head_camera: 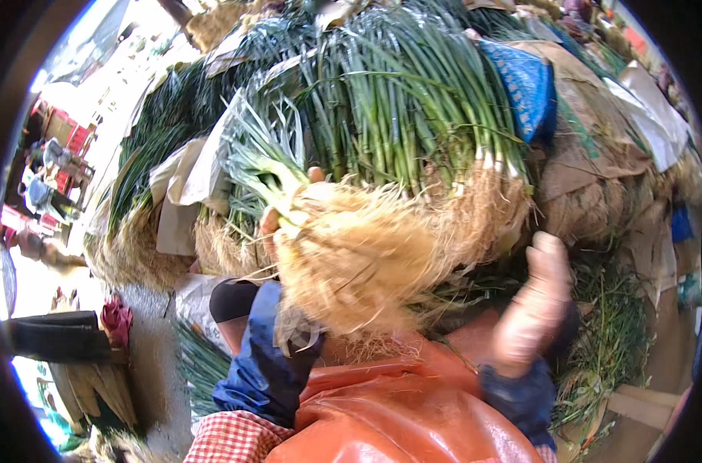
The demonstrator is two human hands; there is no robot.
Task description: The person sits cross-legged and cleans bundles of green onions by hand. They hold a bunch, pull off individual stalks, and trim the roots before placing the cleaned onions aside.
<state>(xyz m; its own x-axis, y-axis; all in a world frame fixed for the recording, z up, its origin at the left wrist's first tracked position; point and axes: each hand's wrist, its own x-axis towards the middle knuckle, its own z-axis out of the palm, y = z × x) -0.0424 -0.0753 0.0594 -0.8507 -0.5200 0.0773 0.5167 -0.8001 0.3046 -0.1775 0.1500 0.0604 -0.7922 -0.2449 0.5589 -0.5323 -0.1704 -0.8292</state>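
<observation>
My left hand [268, 228] grips a bunch of green onions [290, 179] just above its roots, and the stalks lean up and to the left. A thick mass of pale, stringy roots [356, 254] faces me and hides most of that hand. My right hand [533, 307] is raised to the right of the roots, blurred, with its fingers stretched out and nothing seen in it. Beyond both hands stands a broad row of green onions [397, 121], their roots towards me. Below, an orange apron [397, 411] covers my lap.
More green onions lie in a pile [160, 127] at the left. A blue printed sheet [518, 87] and brown sacking [588, 121] cover bundles at the right. Loose green leaves [605, 324] litter the ground at my right. People [41, 185] are at the far left.
</observation>
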